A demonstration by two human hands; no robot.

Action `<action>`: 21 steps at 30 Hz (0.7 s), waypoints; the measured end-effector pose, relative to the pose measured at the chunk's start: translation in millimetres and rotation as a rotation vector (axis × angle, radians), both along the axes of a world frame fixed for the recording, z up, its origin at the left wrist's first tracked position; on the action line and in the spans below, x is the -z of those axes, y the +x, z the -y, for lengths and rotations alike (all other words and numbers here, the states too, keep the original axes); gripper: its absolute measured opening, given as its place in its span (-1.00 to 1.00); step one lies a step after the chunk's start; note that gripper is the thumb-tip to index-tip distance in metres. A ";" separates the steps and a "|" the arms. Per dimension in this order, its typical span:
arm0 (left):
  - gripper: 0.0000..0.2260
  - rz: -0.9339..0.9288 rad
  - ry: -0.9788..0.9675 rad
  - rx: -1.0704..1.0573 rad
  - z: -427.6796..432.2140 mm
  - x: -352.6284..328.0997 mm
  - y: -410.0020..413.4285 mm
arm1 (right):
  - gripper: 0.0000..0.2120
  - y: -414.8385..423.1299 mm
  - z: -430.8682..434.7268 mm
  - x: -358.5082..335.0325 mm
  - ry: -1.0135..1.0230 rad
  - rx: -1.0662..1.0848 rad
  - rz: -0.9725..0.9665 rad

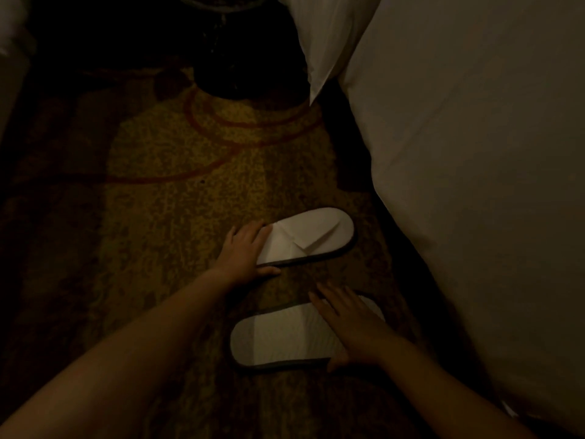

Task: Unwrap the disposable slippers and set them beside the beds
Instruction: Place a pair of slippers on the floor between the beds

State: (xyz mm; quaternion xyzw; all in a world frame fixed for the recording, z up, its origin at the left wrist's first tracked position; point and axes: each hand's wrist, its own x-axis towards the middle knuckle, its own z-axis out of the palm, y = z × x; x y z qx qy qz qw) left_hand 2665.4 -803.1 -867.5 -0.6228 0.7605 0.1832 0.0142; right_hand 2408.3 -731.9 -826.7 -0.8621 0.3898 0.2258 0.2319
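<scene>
Two white disposable slippers with dark edging lie flat on the patterned carpet, side by side, next to the bed. The far slipper has its toes pointing right toward the bed; my left hand grips its heel end, fingers on top and thumb at the near edge. The near slipper lies parallel to it; my right hand rests over its toe part, thumb under the near edge. No wrapper is visible.
The bed's white cover hangs along the right side down to the floor. A white pillow corner juts out at the top. A dark round base stands on the carpet at the back. The room is dim.
</scene>
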 end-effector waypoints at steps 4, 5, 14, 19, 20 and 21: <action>-0.16 -0.044 -0.089 0.020 -26.9 -9.9 -4.0 | 0.20 1.0 -1.2 5.5 0.001 -0.029 -0.030; -0.17 -0.090 -0.084 0.051 -41.4 -12.8 -6.0 | 0.18 1.0 -0.6 6.0 0.010 -0.018 -0.025; -0.32 -0.171 -0.045 0.267 -126.0 -32.7 -12.2 | -0.13 6.0 17.7 -29.0 0.222 0.086 0.076; -0.77 -0.474 -0.061 -0.085 -117.3 -48.5 -11.7 | -0.78 7.0 46.2 -74.6 0.126 0.261 0.210; -0.80 -0.539 -0.016 -0.132 -114.9 -51.6 -10.6 | -0.79 7.8 50.2 -78.8 0.092 0.271 0.219; -0.81 -0.600 0.055 -0.165 -112.8 -52.9 -9.6 | -0.77 8.3 52.0 -79.8 0.074 0.280 0.220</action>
